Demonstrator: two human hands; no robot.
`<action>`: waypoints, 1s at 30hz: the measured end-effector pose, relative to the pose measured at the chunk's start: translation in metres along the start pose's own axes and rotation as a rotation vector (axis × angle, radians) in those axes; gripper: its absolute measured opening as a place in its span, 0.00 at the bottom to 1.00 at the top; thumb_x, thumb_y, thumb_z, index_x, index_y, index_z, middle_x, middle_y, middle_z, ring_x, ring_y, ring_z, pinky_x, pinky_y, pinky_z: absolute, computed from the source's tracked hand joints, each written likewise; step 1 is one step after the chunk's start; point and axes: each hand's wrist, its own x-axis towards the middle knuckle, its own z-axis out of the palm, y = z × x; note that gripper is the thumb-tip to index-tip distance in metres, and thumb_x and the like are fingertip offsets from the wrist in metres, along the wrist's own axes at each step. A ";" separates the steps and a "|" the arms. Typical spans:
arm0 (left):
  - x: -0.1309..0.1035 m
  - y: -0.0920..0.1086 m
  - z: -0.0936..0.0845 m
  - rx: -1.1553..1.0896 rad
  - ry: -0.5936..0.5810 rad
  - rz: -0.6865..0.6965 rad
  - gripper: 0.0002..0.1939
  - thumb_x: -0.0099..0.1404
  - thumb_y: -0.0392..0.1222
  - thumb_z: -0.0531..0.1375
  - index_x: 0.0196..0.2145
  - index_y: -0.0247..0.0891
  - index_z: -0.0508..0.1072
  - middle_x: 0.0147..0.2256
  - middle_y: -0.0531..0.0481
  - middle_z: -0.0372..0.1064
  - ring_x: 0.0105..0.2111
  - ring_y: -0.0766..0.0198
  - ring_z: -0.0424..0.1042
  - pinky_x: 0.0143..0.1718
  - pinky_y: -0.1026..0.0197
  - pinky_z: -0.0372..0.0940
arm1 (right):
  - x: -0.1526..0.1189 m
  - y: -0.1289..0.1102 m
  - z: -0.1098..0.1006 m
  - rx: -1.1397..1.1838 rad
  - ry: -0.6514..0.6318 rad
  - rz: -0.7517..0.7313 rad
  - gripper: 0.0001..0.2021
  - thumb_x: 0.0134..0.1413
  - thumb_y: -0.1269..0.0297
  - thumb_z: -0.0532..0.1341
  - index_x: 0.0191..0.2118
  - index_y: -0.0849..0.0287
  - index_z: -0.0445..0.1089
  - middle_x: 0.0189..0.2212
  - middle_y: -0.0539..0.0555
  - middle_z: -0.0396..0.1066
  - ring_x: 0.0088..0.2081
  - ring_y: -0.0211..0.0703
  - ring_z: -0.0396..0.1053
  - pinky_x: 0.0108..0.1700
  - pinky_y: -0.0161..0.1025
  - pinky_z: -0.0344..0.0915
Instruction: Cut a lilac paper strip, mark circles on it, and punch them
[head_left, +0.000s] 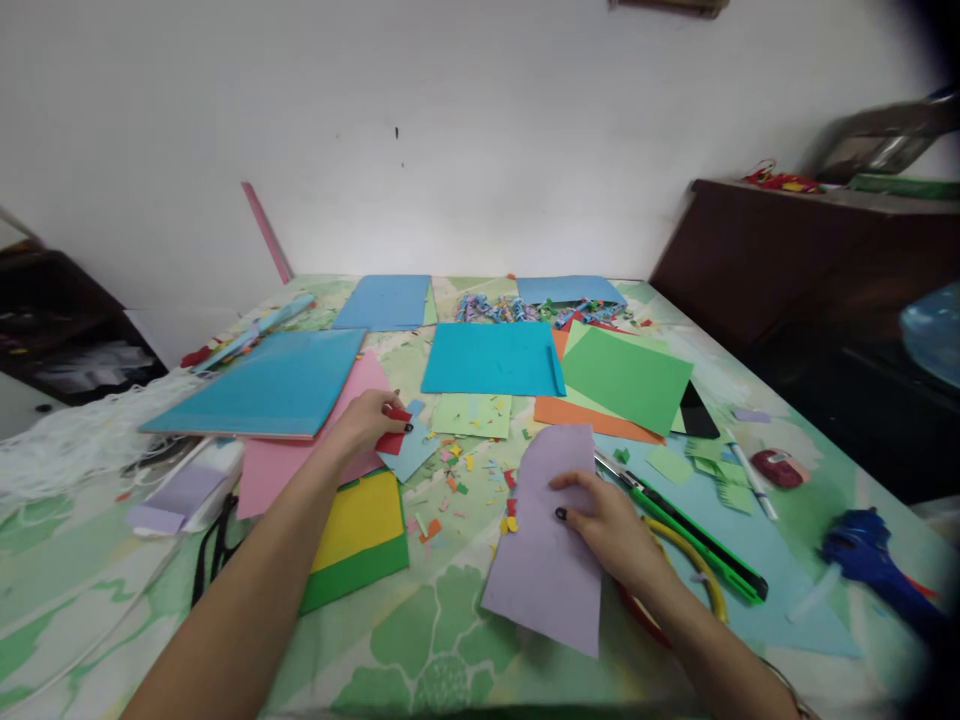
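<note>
At ten o'clock from the loose scraps [431,530] on the patterned worktop [390,650], twelve being the far side, a blue stack [262,380] overlapped a pink sheet [266,475]. Yellow paper [360,525] was at eight o'clock. My left hand [367,420] was at ten o'clock, nearer the scraps, its fingertips closed on a red paper piece [390,444] above pale-blue paper [412,458]. A teal sheet [491,358] occupied twelve. The lilac sheet [551,590] was at four o'clock; my right hand [604,515] rested across its right side, loosely curved, thumb and forefinger slightly parted on top. I could not tell whether other fingers gripped it. Green paper [626,375] was at two, a green-handled cutter [697,540] between three and four.
</note>
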 end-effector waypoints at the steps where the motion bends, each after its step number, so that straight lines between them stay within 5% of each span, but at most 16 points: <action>1: -0.004 -0.002 -0.004 -0.049 0.021 0.008 0.09 0.62 0.41 0.61 0.37 0.33 0.70 0.34 0.50 0.70 0.32 0.65 0.70 0.33 0.60 0.68 | 0.002 -0.002 0.002 -0.007 0.006 -0.003 0.16 0.43 0.75 0.55 0.40 0.58 0.69 0.44 0.56 0.72 0.48 0.49 0.67 0.51 0.46 0.58; 4: -0.019 -0.010 -0.014 -0.196 0.083 0.037 0.10 0.53 0.42 0.65 0.31 0.35 0.69 0.29 0.52 0.70 0.28 0.65 0.70 0.27 0.64 0.65 | 0.003 0.002 0.000 0.008 0.024 -0.030 0.15 0.42 0.75 0.55 0.39 0.57 0.69 0.44 0.55 0.72 0.48 0.49 0.67 0.52 0.46 0.58; 11: -0.051 -0.033 -0.017 -0.350 0.129 0.053 0.21 0.45 0.47 0.66 0.36 0.38 0.68 0.30 0.53 0.70 0.28 0.64 0.72 0.27 0.64 0.66 | -0.005 0.020 0.000 0.006 0.066 0.057 0.14 0.42 0.72 0.55 0.39 0.57 0.66 0.43 0.55 0.70 0.47 0.51 0.66 0.50 0.47 0.58; 18: -0.084 -0.050 -0.006 -0.358 0.063 0.044 0.19 0.43 0.51 0.68 0.30 0.37 0.73 0.26 0.51 0.72 0.26 0.61 0.72 0.26 0.62 0.67 | 0.002 -0.005 0.028 0.089 0.026 -0.010 0.15 0.41 0.76 0.55 0.38 0.56 0.66 0.41 0.53 0.71 0.44 0.47 0.67 0.46 0.42 0.61; 25: -0.097 -0.069 0.002 -0.441 0.220 0.011 0.26 0.39 0.57 0.69 0.32 0.38 0.71 0.30 0.50 0.74 0.30 0.58 0.74 0.30 0.59 0.70 | 0.021 -0.049 0.071 0.126 -0.064 0.006 0.13 0.43 0.74 0.58 0.38 0.58 0.68 0.36 0.54 0.71 0.31 0.40 0.68 0.32 0.36 0.62; 30: -0.102 -0.080 0.004 -0.516 0.310 -0.017 0.31 0.37 0.59 0.69 0.35 0.38 0.70 0.32 0.48 0.75 0.32 0.57 0.75 0.32 0.58 0.71 | 0.020 -0.047 0.047 0.118 -0.068 -0.092 0.15 0.44 0.75 0.56 0.41 0.56 0.68 0.40 0.52 0.72 0.35 0.41 0.68 0.39 0.38 0.62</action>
